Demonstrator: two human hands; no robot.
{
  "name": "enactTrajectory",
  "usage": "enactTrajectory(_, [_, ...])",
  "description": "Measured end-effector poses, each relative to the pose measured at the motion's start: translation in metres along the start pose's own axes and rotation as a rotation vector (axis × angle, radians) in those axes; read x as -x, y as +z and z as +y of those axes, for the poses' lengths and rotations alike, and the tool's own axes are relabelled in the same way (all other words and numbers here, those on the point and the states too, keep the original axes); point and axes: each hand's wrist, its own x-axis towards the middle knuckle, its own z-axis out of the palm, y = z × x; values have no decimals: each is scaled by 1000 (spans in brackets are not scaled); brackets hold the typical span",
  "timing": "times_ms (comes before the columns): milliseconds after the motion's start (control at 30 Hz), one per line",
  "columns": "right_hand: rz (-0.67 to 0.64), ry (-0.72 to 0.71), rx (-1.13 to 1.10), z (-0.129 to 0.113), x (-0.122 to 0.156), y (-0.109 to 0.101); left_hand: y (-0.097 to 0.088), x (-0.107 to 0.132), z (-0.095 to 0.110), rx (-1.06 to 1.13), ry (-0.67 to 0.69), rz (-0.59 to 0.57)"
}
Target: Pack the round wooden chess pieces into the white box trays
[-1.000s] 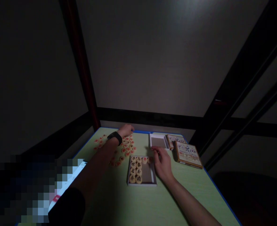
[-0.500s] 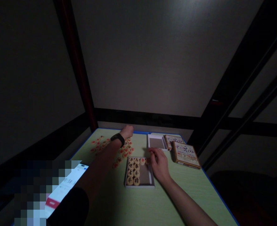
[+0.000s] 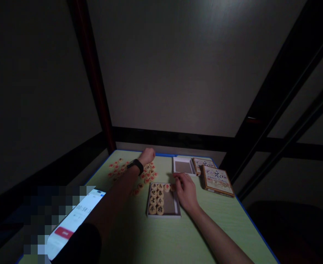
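Note:
On a green table [image 3: 161,238] lies a shallow white box tray [image 3: 177,212] with two columns of round wooden chess discs [image 3: 156,200] inside. My right hand [image 3: 186,190] rests at the tray's upper right corner, fingers curled on a disc there. My left hand [image 3: 147,155], with a black watch [image 3: 136,165] on the wrist, is stretched to the far edge, closed in a fist over a spread of loose red-marked discs [image 3: 147,174]. What the fist holds is hidden.
A second white tray [image 3: 183,166] lies at the far edge. Two printed box lids [image 3: 216,179] lie at the right. More loose discs [image 3: 116,169] are scattered far left. A phone with a lit screen [image 3: 70,223] sits near left. Dark frame posts [image 3: 94,77] surround the table.
My left hand has drawn slightly back and closed into a fist over the loose discs. My right hand has stayed at the tray's corner. The view shifted a little.

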Motion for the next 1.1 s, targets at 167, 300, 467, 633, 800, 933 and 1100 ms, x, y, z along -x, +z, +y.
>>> enactTrajectory(167, [-10,-8,-4,1,0,0,-3,1,-3,10,-2,9])
enactTrajectory(300, [-19,-12,0,1,0,0,-5,2,-4,28,13,-16])
enactTrajectory(467, [-22,-1,0,2,0,0,-12,2,-4,12,41,1])
enactTrajectory(633, [-19,-5,1,2,0,1,-33,10,-9,-68,95,16])
enactTrajectory(800, [-19,-15,-1,3,0,1,-51,30,-14,-147,218,-114])
enactTrajectory(933, [-19,-12,-2,4,0,1,-50,42,-14,-196,252,-200])
enactTrajectory(1100, [-10,-8,4,4,0,0,-43,43,-11,-236,226,-227])
